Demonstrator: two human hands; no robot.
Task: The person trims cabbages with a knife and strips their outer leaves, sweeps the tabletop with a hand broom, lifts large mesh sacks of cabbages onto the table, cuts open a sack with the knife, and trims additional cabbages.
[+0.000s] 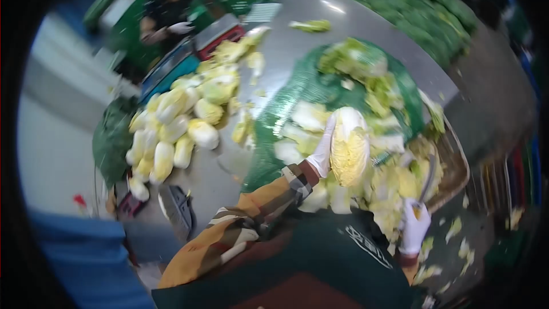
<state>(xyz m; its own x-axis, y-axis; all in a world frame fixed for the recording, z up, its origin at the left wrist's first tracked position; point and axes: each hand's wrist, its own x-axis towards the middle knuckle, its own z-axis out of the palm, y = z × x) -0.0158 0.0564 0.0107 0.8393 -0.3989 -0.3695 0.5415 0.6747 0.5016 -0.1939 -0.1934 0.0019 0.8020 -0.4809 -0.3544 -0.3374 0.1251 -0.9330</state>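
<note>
In a white glove, my left hand [323,149] grips a trimmed napa cabbage [350,151] from its left side, white base up and yellow leaves toward me. My right hand [415,229], also gloved, is closed around the handle of a knife [430,174] whose curved blade points away from me. Beneath the held cabbage, loose cabbage leaves [389,194] lie in a heap. Beyond it a green mesh sack [286,97] is spread on the metal table [229,163], with more leaves and a leafy green cabbage [360,60] on it.
Several trimmed cabbages [171,129] are piled on the table's left. A scale [220,34] stands behind them, near a person [171,8] in dark clothing. Full green sacks [412,17] lie at the back right. Leaf scraps [454,229] litter the floor at right.
</note>
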